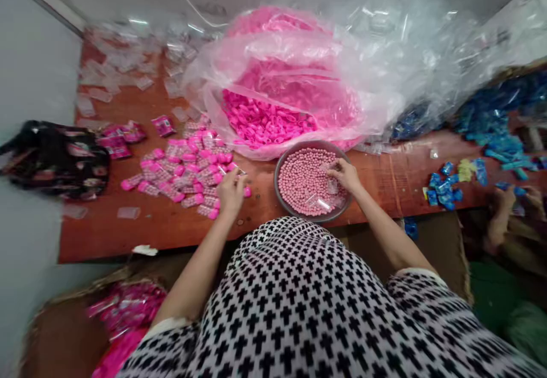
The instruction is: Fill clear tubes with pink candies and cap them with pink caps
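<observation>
A grey bowl (277,187) filled with round pink beads (301,181) stands on the wooden table in front of me. Over its right side my right hand (345,176) is closed, fingertips pinching a small clear plastic container (332,185) just at the beads. Another clear piece (323,203) lies on the beads near the front rim. To the left, my left hand (232,193) has its fingers curled together at the edge of a heap of bead-filled clear tubes with pink caps (183,164). Thin shiny bits show at its fingertips, too blurred to name.
Behind the bowl a large clear bag (273,144) spills pink plastic pieces (265,119). Clear containers (115,62) lie back left, pink packets (117,139) and a dark floral cloth item (60,159) at left. Blue packets (444,187) and another person's hands (506,201) are at right.
</observation>
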Demonstrator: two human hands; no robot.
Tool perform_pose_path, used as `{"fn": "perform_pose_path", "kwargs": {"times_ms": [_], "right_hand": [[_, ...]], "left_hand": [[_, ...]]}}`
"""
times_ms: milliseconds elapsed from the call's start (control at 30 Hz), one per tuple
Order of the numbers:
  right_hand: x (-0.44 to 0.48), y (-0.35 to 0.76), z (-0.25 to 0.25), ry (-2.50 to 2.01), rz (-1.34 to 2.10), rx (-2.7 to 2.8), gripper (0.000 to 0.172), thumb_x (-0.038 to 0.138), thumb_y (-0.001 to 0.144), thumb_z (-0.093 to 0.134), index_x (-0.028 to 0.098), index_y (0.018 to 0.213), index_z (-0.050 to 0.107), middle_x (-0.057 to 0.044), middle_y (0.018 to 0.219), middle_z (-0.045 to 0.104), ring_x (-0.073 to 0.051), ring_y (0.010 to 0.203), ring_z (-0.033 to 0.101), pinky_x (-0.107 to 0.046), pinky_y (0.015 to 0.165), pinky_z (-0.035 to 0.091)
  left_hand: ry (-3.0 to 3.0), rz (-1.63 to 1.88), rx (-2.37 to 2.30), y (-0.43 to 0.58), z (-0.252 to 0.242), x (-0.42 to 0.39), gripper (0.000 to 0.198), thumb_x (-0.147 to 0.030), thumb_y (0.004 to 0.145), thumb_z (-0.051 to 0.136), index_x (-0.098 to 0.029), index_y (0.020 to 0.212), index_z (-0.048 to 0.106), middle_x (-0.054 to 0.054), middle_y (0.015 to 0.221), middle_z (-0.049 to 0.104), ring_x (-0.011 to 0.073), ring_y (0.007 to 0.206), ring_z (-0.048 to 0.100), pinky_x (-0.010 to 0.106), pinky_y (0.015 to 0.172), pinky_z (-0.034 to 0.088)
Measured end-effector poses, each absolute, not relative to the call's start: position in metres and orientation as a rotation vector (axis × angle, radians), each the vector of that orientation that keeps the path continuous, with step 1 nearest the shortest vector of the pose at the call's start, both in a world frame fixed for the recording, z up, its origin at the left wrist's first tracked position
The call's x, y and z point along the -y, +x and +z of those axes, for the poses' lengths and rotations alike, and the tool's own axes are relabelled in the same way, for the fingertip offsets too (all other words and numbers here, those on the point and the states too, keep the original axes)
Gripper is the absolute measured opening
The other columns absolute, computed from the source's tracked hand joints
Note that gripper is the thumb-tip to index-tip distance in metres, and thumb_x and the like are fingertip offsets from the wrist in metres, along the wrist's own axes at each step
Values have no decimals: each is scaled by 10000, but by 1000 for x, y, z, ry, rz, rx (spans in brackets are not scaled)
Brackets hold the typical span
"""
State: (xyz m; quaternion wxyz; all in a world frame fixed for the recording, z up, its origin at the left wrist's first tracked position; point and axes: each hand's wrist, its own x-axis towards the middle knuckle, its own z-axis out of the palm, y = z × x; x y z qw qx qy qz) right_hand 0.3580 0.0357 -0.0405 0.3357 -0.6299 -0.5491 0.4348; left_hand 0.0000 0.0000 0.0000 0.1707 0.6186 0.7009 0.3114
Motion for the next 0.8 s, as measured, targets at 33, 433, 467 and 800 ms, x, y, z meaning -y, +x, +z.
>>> {"fn": "perform_pose_path", "kwargs": {"times_ms": [33,433,467,800], "right_hand": [[-35,353,-39,-1548,1205,1401,337,429,602,748,174,733,573,30,681,543,-117,648,480,-262,653,411],[-15,310,-2,-1283,1311,1500,266,393,705,714,215,892,652,-20,849,661,-161,774,595,-301,728,477],[-13,309,-2,-1301,1290,1463,279,393,703,716,217,910,653,-25,863,667,-166,783,601,-306,733,483],[-5,288,-23,-1340,1380,1206,271,395,796,597,192,976,609,-50,956,672,-187,879,614,-353,817,490]], "left_hand": [[1790,894,-1874,21,3,2,252,-243,843,565,-133,1055,646,80,967,691,182,867,628,332,844,480],[1633,861,-1257,135,17,-16,225,-274,797,629,-179,1001,632,54,981,663,161,888,616,290,825,495],[1545,858,-1236,135,15,-16,196,-291,792,631,-174,949,637,45,916,664,160,862,622,299,822,500],[762,831,-1178,145,-11,-4,266,-368,763,632,-169,912,534,6,798,643,124,705,645,291,662,561]]}}
